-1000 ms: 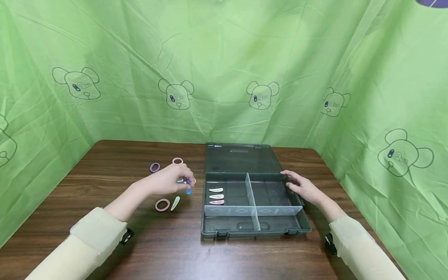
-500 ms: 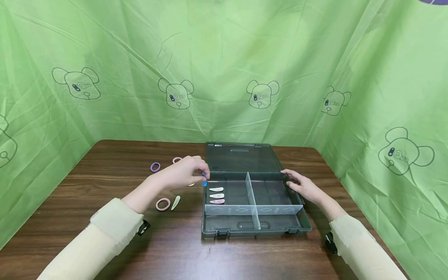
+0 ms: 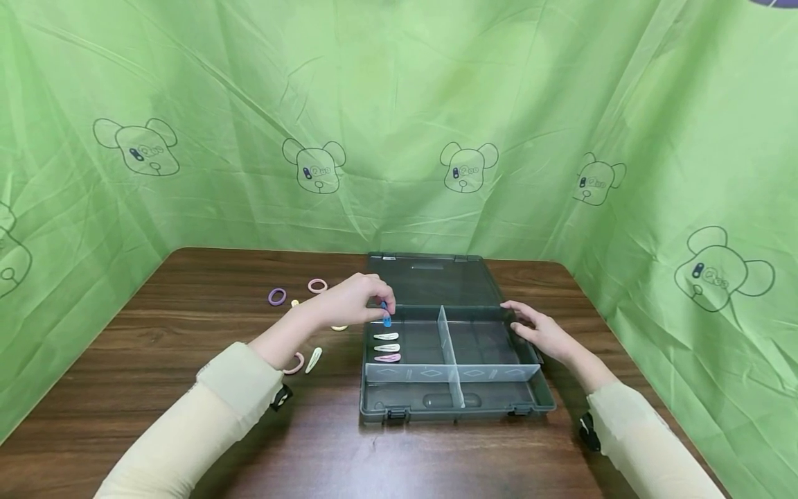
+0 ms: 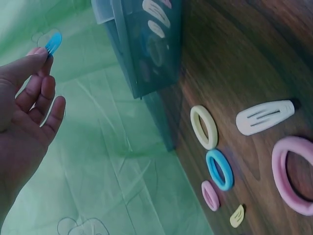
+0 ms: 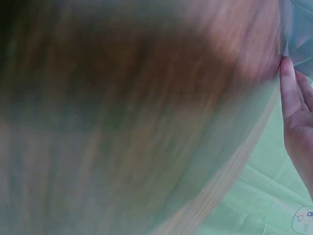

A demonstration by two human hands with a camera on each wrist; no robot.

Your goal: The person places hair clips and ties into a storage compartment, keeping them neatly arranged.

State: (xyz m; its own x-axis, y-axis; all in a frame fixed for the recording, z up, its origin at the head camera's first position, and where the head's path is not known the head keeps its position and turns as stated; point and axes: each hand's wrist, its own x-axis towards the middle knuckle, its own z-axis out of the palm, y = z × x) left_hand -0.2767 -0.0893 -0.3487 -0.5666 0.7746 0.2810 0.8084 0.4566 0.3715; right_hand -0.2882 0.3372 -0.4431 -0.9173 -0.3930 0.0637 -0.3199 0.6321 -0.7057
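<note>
Thumb and fingers of my left hand [image 3: 361, 301] pinch a blue snap hair clip [image 3: 387, 321], held over the back-left compartment of a dark see-through divided box [image 3: 455, 416]. The left wrist view shows the blue end sticking out past the fingertips. Below it in that compartment lie a white hair clip [image 3: 386, 336], another pale one [image 3: 387, 347] and a pink hair clip [image 3: 388, 357], in a column. My right hand [image 3: 548, 339] rests against the box's right wall near the back corner, fingers extended; the right wrist view shows fingertips touching the box edge.
Left of the box lie a pale hair clip [image 3: 314, 360], a purple hair tie [image 3: 277, 296], a pink hair tie [image 3: 318, 285], a blue hair tie [image 4: 219, 170] and a small yellow clip [image 4: 237, 216]. The box lid [image 3: 430, 281] lies folded back. Green curtain surrounds the table.
My left hand has carried the blue hair clip rightward from the loose items on the table to above the box's back-left compartment. The right hand has stayed in place.
</note>
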